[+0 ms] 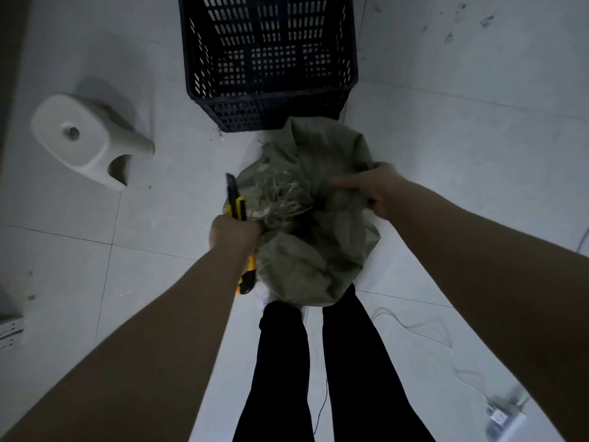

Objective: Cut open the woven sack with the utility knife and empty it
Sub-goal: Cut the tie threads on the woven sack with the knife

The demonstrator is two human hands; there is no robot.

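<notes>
The room is dim, with a floor (446,138) of large pale tiles and thin joint lines. A black slatted crate (271,105) stands at the far side, and a white plastic stool (79,135) sits well apart to its left. The woven sack (306,256), green and crumpled, stands on the tiles between the crate's near wall and the person's dark-trousered legs (350,362). Its top shows a tangle of pale strands, possibly loose fibres. The left hand (234,236) has its fingers clenched round the yellow-and-black utility knife (236,202) at the sack's left edge, tip towards the crate. The right hand (376,189) grasps a fold at the sack's upper right. Broad tile stretches right of the sack. A thin white cable (424,333) trails to a power strip (506,419) near the lower right.
</notes>
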